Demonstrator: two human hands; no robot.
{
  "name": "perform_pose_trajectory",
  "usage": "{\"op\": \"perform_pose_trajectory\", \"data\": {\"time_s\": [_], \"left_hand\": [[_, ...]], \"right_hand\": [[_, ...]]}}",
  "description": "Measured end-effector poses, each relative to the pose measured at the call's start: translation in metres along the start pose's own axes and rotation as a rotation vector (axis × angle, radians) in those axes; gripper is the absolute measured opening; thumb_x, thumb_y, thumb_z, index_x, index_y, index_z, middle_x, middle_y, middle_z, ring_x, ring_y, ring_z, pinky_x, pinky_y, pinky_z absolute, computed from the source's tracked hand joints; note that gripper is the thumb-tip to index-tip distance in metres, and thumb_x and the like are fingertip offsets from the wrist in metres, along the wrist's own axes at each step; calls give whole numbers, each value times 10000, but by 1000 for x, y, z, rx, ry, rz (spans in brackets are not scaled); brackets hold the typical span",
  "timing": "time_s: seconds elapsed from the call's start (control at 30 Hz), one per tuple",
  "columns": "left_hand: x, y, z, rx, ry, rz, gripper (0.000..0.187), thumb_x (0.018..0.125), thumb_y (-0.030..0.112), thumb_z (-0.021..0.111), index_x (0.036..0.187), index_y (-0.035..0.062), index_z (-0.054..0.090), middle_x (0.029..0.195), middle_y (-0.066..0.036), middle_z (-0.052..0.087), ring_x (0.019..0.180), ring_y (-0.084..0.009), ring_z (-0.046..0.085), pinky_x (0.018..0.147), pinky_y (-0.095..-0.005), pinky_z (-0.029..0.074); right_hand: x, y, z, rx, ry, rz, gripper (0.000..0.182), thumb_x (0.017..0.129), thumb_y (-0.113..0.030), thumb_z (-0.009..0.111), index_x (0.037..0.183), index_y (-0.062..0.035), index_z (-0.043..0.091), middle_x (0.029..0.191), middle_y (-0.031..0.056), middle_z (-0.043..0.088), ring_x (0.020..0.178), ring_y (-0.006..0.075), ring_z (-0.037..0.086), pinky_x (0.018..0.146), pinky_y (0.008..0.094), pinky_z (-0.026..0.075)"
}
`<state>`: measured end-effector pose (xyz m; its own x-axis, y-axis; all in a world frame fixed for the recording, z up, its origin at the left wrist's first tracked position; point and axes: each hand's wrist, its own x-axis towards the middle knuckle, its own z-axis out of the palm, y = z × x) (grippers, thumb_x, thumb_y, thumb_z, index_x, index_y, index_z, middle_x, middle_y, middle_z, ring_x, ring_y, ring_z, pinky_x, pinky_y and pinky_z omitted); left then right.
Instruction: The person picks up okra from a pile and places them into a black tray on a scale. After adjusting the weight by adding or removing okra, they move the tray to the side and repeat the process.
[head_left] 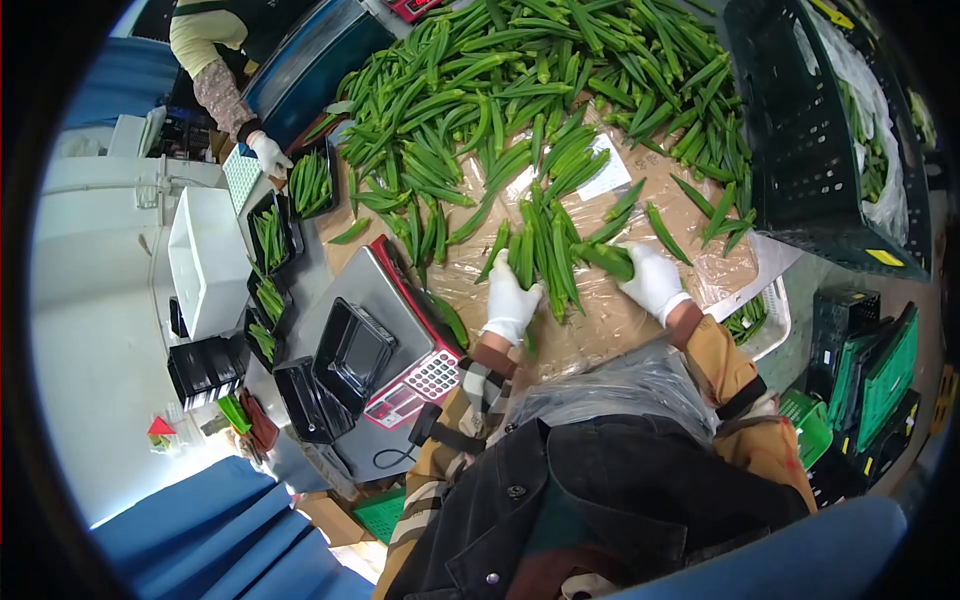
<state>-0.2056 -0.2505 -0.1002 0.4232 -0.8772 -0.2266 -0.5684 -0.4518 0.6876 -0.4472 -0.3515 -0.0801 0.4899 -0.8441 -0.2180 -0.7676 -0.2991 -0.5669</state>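
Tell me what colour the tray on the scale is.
Black: the tray on the scale, in the head view.

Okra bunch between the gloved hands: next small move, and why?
Probably close both hands on the okra bunch and lift it toward the black tray on the scale. The left hand rests at the bunch's near end, the right hand already grips a pod beside it, and the tray looks unfilled. Whether the bunch is complete, I cannot tell.
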Motion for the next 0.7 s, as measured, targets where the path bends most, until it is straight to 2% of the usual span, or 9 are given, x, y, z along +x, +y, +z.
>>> {"op": "perform_pose_trajectory", "data": {"time_s": [0.03, 0.07, 0.17, 0.2, 0.33, 0.47, 0.53, 0.57, 0.7], "left_hand": [[0, -14, -4, 8, 46, 71, 733, 735, 97, 752, 1359, -29, 388, 1180, -267, 558, 1096, -401, 558, 981, -414, 452], [-5, -16, -15, -130, 33, -10, 708, 741, 97, 748, 1345, -29, 401, 1126, -228, 583, 1037, -350, 585, 941, -390, 472], [-26, -17, -50, -422, 1, -223, 500, 788, 60, 708, 1222, -24, 474, 920, -54, 593, 798, -129, 582, 723, -275, 511], [-36, -16, -57, -491, 8, -220, 430, 807, 45, 692, 1180, -13, 488, 900, -44, 590, 775, -116, 577, 697, -264, 508], [-54, 0, -71, -925, -104, -370, 266, 858, 14, 652, 1086, 17, 513, 885, -29, 589, 758, -94, 576, 665, -249, 507], [-52, 30, -59, -995, -162, -323, 253, 879, 19, 631, 1109, 21, 524, 916, -25, 599, 787, -104, 585, 692, -253, 510], [-58, 54, -48, -955, -98, -173, 351, 868, 11, 616, 1206, 7, 521, 1002, -39, 598, 896, -115, 576, 797, -248, 479], [-57, 35, -35, -916, -19, -151, 423, 858, -26, 601, 1264, -5, 485, 1063, -49, 588, 935, -118, 572, 846, -261, 477], [-56, 44, -74, -881, 230, -132, 469, 843, -65, 587, 1290, -4, 460, 1079, -39, 564, 939, -114, 558, 842, -251, 469]], "right_hand": [[-5, -7, -13, 73, -48, 111, 464, 768, -184, 721, 1177, -2, 599, 1019, 185, 682, 932, 388, 645, 823, 440, 520], [-9, -11, -26, 93, -69, 178, 452, 797, -153, 717, 1189, 27, 582, 1041, 173, 700, 950, 335, 675, 835, 390, 529], [-21, 22, -14, 734, 20, 144, 499, 780, -123, 752, 1221, 28, 575, 989, 108, 711, 888, 238, 680, 806, 327, 528], [-24, 16, -23, 801, -41, 194, 447, 789, -87, 760, 1191, 34, 608, 947, 56, 704, 866, 145, 654, 793, 268, 513], [-31, -11, -24, 1275, -350, 474, 259, 872, -106, 693, 1109, -9, 652, 949, 61, 699, 727, 113, 628, 654, 256, 523], [-26, -71, -6, 1447, -509, 519, 263, 899, -119, 667, 1137, -9, 651, 967, 73, 705, 790, 136, 660, 685, 270, 549], [-27, -96, 28, 1538, -486, 481, 277, 908, -132, 665, 1157, -12, 644, 996, 71, 706, 862, 158, 680, 719, 291, 561], [-25, -105, 36, 1513, -467, 533, 254, 920, -129, 653, 1146, -14, 647, 1002, 71, 707, 860, 165, 684, 739, 303, 567], [-13, -145, 41, 1588, -514, 488, 224, 939, -113, 631, 1126, 9, 642, 972, 92, 703, 813, 178, 694, 721, 325, 590]]}}
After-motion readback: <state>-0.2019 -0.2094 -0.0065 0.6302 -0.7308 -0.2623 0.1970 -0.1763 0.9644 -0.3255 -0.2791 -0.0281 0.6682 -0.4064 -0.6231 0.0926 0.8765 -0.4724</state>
